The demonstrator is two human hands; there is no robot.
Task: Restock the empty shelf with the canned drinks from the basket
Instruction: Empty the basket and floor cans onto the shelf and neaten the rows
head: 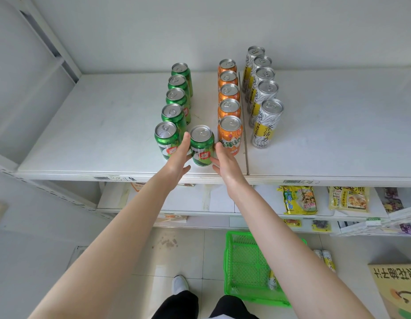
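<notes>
Green can (pixel 202 146) on shelf (pixel 85 134), left hand (pixel 177 155) and right hand (pixel 223 162) flanking it — fingers (pixel 185 140) straight, touching its sides

A: Light is bright, even and diffuse; the cans (pixel 267 125) throw only faint shadows on the shelf (pixel 96 125).
B: Small glints on the lids (pixel 231 122). Wide-angle bend at the edges — shelf front bows. Centre sharp; forearms (pixel 108 238) at the bottom slightly soft.

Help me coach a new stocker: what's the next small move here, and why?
Probably slide the green can straight back to start a second green column. The left hand and right hand flank it at the shelf front; the lane behind it, between green row and orange row, looks free.
</notes>
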